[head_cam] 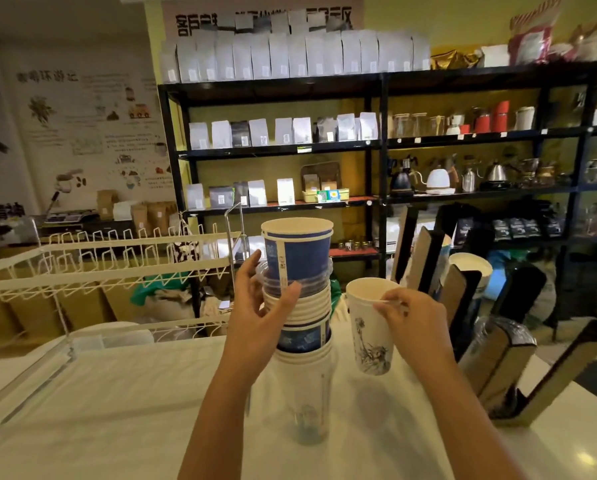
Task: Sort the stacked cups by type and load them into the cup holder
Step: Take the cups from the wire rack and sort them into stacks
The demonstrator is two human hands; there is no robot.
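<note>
**Sorting barely begun: one white cup off, the mixed stack still tall**

Your left hand [255,306] is wrapped around the middle of the mixed stack [300,306], thumb in front and fingers behind, closed on it just where the clear plastic rims show. Your right hand [411,323] is pinched on the rim of a single white cup [371,327], held upright just beside the stack and above the white counter [117,410].

Judging from this, you are early in the job. The stack still holds most of its cups in jumbled layers: a blue paper cup [298,251] on top, clear plastic ones beneath it, a band of white paper rims, another blue layer, more white, and a tall clear tumbler [305,410] at the base standing on the counter. The slanted cup holder [497,358] stands to your right, its dark and tan channels leaning back. One channel seems to show a white rim near its top, but the view there is blurred, so I would not count anything as loaded.

The paper cups are matte, tapered, with rolled lips; the white one in your hand carries a grey ink-style drawing. The plastic cups are glossy and see-through, so their edges are harder to read. A white wire rack [99,258] stands to your left, apart from the work.
</note>
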